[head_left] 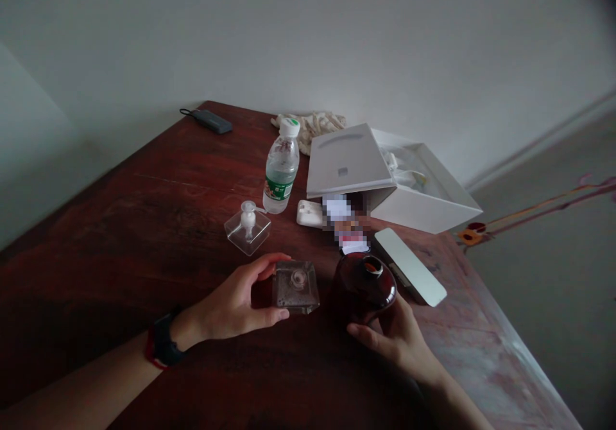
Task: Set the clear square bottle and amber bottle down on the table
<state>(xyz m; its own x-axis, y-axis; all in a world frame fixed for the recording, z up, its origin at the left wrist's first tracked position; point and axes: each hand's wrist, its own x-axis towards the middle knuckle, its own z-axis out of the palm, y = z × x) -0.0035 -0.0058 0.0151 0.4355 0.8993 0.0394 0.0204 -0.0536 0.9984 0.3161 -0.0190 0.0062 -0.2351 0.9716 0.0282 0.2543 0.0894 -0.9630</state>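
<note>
My left hand [248, 295] grips a clear square bottle [296, 292] from its left side, thumb in front and fingers behind. The bottle's round neck faces up without a cap. My right hand [389, 334] is wrapped around the lower right of a dark brown, round-shouldered bottle [359, 289], whose open mouth points upward. The two bottles stand a small gap apart. Behind the left hand lies a clear square pump top [248, 228] with a white nozzle. A plastic water bottle [282, 170] with a green label and white cap stands upright beyond it.
A white box [428, 205] with its lid [346, 160] leaning on it sits at the back right, before a crumpled cloth [317, 125]. A phone [353, 244], a white case [308, 214] and a pale oblong object [411, 266] lie nearer. A dark device [209, 120] rests far left.
</note>
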